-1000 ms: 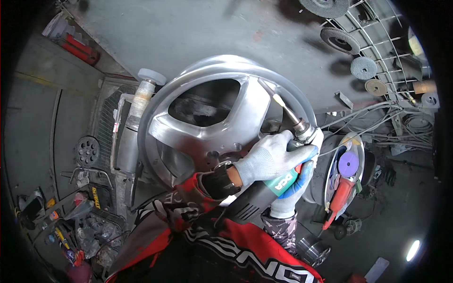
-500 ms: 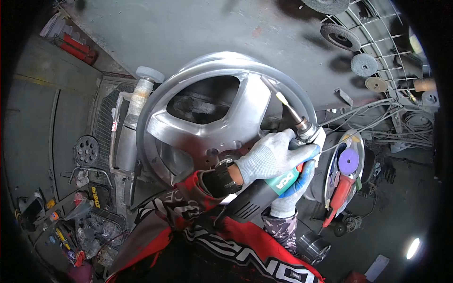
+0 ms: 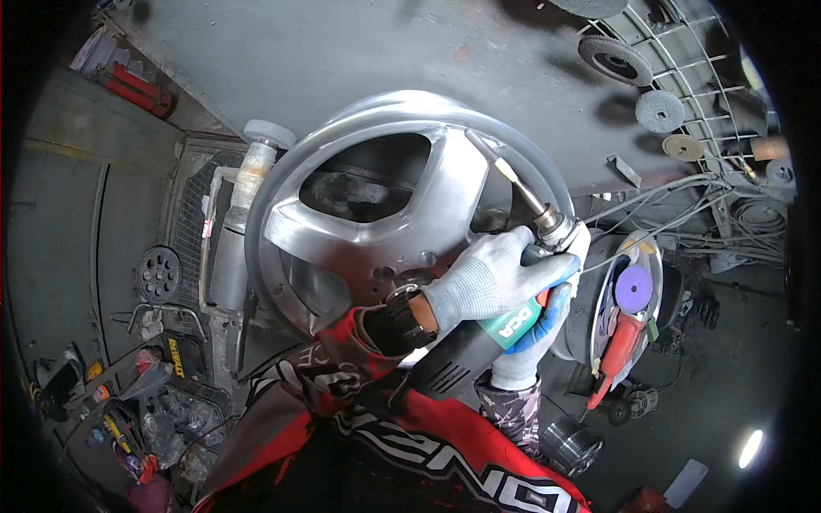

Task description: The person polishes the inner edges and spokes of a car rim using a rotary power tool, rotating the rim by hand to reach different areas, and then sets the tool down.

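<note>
Closed around DCA power tool [image 3: 508, 329] were left hand [image 3: 487, 275] and right hand [image 3: 528, 352]. Little had changed: tapered bit [image 3: 508, 170] stayed near spoke [image 3: 457, 175] of metal wheel [image 3: 321, 231] below, so worked area seemed same.

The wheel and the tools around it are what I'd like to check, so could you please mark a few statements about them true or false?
1. The left hand and right hand both grip the power tool. True.
2. The purple disc lies on the wheel. False: it is to the right of the wheel, by the red tool.
3. A watch is on the left wrist. True.
4. Both hands are bare. False: both are gloved.
</note>
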`<action>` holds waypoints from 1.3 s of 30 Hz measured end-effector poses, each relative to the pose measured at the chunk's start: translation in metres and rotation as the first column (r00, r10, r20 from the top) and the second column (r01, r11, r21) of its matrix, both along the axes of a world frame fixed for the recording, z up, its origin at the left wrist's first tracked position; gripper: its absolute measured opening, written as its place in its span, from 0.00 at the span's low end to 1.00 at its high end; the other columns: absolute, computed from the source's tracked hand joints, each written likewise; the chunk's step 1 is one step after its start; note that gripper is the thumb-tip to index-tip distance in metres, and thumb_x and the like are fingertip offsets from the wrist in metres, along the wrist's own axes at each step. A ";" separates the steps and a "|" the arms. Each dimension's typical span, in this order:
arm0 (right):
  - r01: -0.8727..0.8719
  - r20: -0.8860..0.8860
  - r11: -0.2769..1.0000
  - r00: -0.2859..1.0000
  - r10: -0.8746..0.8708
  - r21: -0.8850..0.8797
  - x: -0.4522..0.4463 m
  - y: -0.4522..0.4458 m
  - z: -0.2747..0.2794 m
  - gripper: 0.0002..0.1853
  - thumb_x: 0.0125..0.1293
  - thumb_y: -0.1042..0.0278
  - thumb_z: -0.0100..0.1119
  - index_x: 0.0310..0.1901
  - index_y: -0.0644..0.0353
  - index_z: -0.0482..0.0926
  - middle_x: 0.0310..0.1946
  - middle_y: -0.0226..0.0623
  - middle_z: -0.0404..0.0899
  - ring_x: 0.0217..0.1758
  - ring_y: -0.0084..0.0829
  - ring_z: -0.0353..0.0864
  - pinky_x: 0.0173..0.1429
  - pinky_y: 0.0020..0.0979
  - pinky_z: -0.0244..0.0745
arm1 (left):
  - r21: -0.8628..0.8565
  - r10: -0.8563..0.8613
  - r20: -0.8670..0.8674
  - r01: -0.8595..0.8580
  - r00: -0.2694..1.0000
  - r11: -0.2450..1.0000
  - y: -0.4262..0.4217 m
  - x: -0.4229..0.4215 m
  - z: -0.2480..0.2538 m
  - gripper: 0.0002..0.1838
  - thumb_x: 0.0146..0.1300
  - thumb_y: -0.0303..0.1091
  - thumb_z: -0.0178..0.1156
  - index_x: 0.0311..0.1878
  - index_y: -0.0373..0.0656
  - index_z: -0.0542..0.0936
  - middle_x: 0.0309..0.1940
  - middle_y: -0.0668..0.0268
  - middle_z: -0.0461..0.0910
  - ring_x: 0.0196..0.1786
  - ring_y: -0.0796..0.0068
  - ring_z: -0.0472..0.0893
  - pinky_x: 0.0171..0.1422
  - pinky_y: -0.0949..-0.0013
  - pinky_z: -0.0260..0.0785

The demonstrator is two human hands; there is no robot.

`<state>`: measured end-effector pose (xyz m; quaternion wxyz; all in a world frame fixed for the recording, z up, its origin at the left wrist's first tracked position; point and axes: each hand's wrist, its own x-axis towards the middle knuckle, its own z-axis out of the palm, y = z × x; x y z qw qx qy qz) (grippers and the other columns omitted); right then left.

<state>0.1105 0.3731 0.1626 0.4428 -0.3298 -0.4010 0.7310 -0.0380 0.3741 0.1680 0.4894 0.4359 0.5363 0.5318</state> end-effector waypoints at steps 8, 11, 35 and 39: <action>0.067 -0.045 0.995 0.996 -0.071 -0.079 -0.005 -0.001 0.007 0.25 0.88 0.50 0.42 0.71 0.60 0.71 0.65 0.38 0.79 0.66 0.29 0.79 0.72 0.38 0.75 | -0.008 0.017 0.061 -0.017 0.998 1.000 0.001 0.002 0.002 0.23 0.76 0.46 0.66 0.58 0.33 0.80 0.44 0.49 0.89 0.49 0.62 0.90 0.56 0.61 0.80; 0.014 0.031 0.999 0.999 -0.015 0.030 -0.003 -0.001 0.001 0.25 0.89 0.51 0.41 0.72 0.60 0.71 0.65 0.39 0.78 0.67 0.30 0.79 0.73 0.38 0.74 | 0.014 0.028 0.106 -0.029 0.994 0.999 -0.001 0.000 -0.001 0.22 0.76 0.45 0.66 0.59 0.33 0.80 0.44 0.49 0.89 0.50 0.64 0.90 0.56 0.61 0.80; 0.161 0.003 0.987 0.987 -0.161 -0.011 0.008 -0.002 -0.018 0.27 0.88 0.48 0.43 0.74 0.61 0.69 0.66 0.40 0.77 0.66 0.31 0.79 0.72 0.36 0.74 | -0.109 -0.042 -0.053 0.036 0.998 0.993 0.010 0.019 -0.007 0.24 0.75 0.48 0.67 0.51 0.30 0.81 0.43 0.50 0.89 0.48 0.67 0.90 0.55 0.63 0.81; 0.072 0.011 0.997 0.997 -0.072 -0.015 -0.003 -0.005 -0.011 0.26 0.88 0.50 0.42 0.73 0.60 0.70 0.65 0.40 0.78 0.66 0.30 0.79 0.72 0.36 0.74 | -0.088 -0.012 0.009 0.012 1.000 0.996 0.002 0.005 0.001 0.22 0.75 0.46 0.67 0.50 0.31 0.81 0.42 0.50 0.89 0.46 0.66 0.90 0.52 0.62 0.80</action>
